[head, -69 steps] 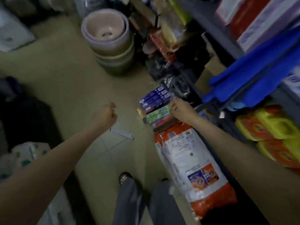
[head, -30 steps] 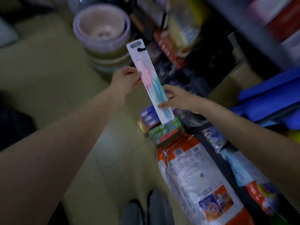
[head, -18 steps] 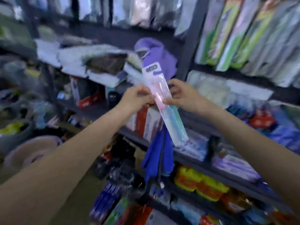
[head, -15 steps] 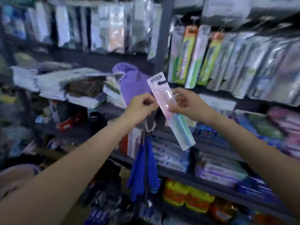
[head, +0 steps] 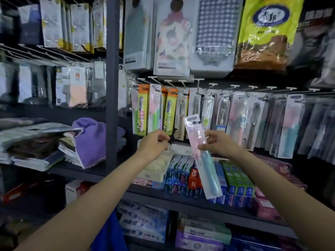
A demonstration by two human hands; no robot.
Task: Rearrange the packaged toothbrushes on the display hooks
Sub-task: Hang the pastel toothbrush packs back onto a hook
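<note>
The right hand [head: 218, 143] is pinching a packaged toothbrush [head: 202, 156] near its middle, the pack tilting with its hang tab toward 11 o'clock and its foot toward 5 o'clock; it is hanging in front of the toothpaste boxes [head: 183, 171] on the shelf [head: 181, 198]. The left hand [head: 154, 144] is hovering at 9 o'clock from the pack, fingers curled and, it seems, holding nothing; the display hooks [head: 213, 84] with their hanging toothbrush packs [head: 241, 113] are sitting at 12 o'clock.

Open air lies near, before the shelving. Far ahead, hanging toothbrush packs [head: 154, 107] crowd the hooks [head: 197, 80] edge to edge. Toothpaste boxes [head: 181, 171] fill the shelf below; a post [head: 112, 84] blocks the left.
</note>
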